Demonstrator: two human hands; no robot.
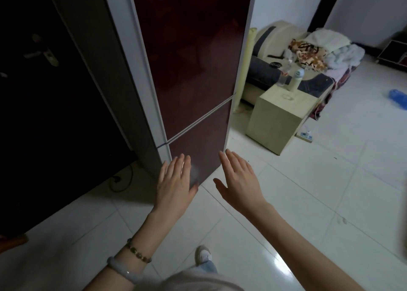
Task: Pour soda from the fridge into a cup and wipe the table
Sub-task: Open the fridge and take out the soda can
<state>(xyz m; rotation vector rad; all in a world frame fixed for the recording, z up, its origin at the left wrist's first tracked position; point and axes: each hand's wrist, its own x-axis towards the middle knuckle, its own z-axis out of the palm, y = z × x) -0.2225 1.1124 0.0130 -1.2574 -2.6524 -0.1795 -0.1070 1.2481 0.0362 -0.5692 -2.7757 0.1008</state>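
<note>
A tall dark red fridge (193, 59) stands in front of me with both doors closed; a silver strip marks the seam between upper and lower door. My left hand (176, 180) is stretched out flat before the lower door, fingers straight, holding nothing. My right hand (239, 178) is held out flat beside the fridge's right edge, also empty. A small beige table (277, 116) stands to the right of the fridge, with a clear glass cup (287, 96) and two bottles (295, 80) on top. No soda is visible.
A dark door with a handle (47, 57) is on the left. A sofa piled with blankets (308, 52) sits behind the small table. A power strip (305, 135) and a blue object (398, 99) lie on the white tiled floor. A cable (123, 180) runs left of the fridge.
</note>
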